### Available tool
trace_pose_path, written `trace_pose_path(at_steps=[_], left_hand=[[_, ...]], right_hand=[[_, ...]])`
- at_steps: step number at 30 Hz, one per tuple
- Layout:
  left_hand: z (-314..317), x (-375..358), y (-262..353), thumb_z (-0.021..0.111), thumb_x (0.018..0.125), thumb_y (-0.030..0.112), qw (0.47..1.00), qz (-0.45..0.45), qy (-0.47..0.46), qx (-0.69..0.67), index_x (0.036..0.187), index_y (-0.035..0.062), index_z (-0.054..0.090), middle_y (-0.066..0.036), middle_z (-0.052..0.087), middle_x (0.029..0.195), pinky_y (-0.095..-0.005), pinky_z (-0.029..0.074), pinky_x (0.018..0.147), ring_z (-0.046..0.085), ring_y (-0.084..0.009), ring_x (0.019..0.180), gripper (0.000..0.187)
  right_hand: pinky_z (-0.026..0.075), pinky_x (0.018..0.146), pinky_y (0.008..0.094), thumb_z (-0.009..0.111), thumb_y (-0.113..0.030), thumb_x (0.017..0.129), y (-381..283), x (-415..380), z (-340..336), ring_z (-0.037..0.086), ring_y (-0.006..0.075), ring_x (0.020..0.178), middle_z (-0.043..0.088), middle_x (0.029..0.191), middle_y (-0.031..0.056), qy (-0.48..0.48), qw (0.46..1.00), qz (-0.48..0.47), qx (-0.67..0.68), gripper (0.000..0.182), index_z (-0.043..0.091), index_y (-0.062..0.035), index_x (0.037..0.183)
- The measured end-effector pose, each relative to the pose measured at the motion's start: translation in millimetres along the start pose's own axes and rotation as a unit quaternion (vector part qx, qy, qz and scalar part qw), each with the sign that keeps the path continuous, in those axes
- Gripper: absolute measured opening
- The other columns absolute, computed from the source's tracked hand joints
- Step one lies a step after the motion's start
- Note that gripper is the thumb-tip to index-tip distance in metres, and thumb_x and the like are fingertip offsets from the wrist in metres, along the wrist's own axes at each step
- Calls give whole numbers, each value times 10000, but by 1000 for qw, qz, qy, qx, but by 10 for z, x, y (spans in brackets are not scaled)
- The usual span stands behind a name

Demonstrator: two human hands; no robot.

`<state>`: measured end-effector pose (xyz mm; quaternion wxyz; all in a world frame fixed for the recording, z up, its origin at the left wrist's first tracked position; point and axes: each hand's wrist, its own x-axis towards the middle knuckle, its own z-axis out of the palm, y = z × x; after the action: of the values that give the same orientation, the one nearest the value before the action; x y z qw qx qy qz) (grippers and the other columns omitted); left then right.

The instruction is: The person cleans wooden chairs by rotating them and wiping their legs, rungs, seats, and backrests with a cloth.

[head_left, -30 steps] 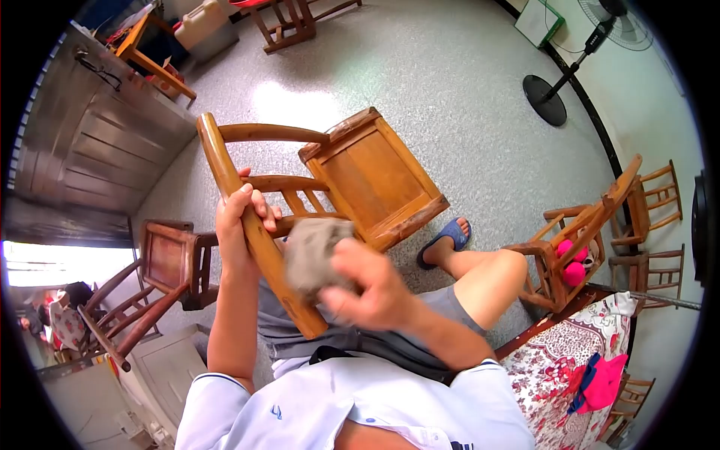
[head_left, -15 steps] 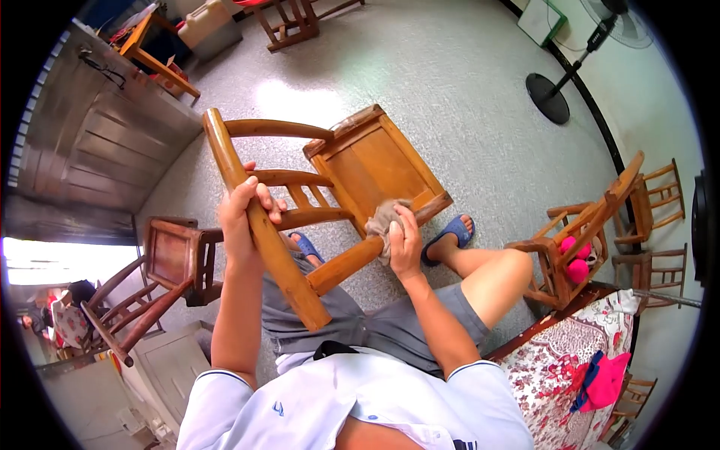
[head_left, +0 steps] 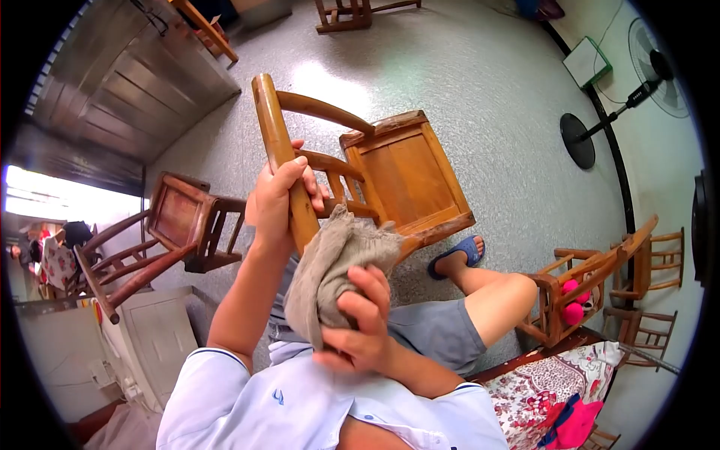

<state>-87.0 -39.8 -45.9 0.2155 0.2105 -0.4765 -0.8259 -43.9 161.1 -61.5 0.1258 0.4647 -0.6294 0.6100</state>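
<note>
A wooden chair (head_left: 409, 180) stands tilted in front of me, its panelled seat facing up and its back toward my body. My left hand (head_left: 285, 191) is wrapped around the thick top rail (head_left: 271, 124) of the chair back. In my right hand (head_left: 358, 319) is a crumpled grey-brown cloth (head_left: 337, 259), bunched between the curled fingers. The cloth covers the near end of the rail and part of the side post, so whether it presses on the wood there is hidden.
A second wooden chair (head_left: 180, 214) is at the left, near a white cabinet (head_left: 157, 330). To the right, another chair (head_left: 566, 289) holds pink items. A floral-covered surface (head_left: 536, 382) lies at the lower right. A standing fan (head_left: 581, 139) is by the wall.
My right hand has moved the cloth from the side post near the seat up and left to the near end of the top rail. My left hand keeps its grip. The view has shifted.
</note>
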Motion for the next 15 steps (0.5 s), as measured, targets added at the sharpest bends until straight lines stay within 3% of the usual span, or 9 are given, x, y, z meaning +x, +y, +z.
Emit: trace_pose_path(at_steps=[1, 3, 4, 9, 15], left_hand=[[2, -2, -6, 516, 956, 169, 1000, -2, -1, 10, 1323, -19, 376, -37, 500, 623, -324, 515, 661, 527, -141, 486, 436], [-3, -9, -9, 520, 953, 174, 1000, 7, -6, 7, 1323, -24, 372, -37, 504, 625, -320, 513, 659, 527, -137, 485, 445], [1, -14, -3, 521, 952, 174, 1000, 3, -7, 9, 1324, -26, 370, -37, 506, 626, -321, 512, 662, 526, -136, 484, 449], [-24, 33, 8, 521, 947, 174, 1000, 1, -7, 14, 1324, -32, 362, -38, 512, 629, -326, 513, 669, 526, -136, 480, 458], [-11, 18, 34, 548, 924, 153, 1000, -13, -4, 8, 1328, -40, 340, -53, 521, 645, -335, 510, 672, 532, -149, 495, 494]], right_hand=[[406, 951, 561, 750, -415, 756, 109, 16, 63, 521, 399, 1181, 570, 1125, 125, 35, 999, -13, 8, 312, 642, -159, 896], [451, 873, 540, 757, -400, 747, 305, 35, 30, 565, 388, 1106, 572, 1114, 114, 6, 999, -35, 23, 305, 631, -154, 876], [461, 812, 513, 743, -373, 761, 339, 79, 45, 592, 365, 1000, 581, 1099, 112, 21, 998, -57, 25, 284, 619, -136, 854], [454, 777, 480, 695, -323, 809, 371, 100, 56, 575, 345, 917, 604, 1025, 117, 16, 997, -51, 58, 248, 608, -91, 823], [473, 773, 455, 615, -247, 891, 427, 43, 17, 586, 357, 863, 615, 988, 153, 31, 992, 52, 115, 214, 578, -43, 837]])
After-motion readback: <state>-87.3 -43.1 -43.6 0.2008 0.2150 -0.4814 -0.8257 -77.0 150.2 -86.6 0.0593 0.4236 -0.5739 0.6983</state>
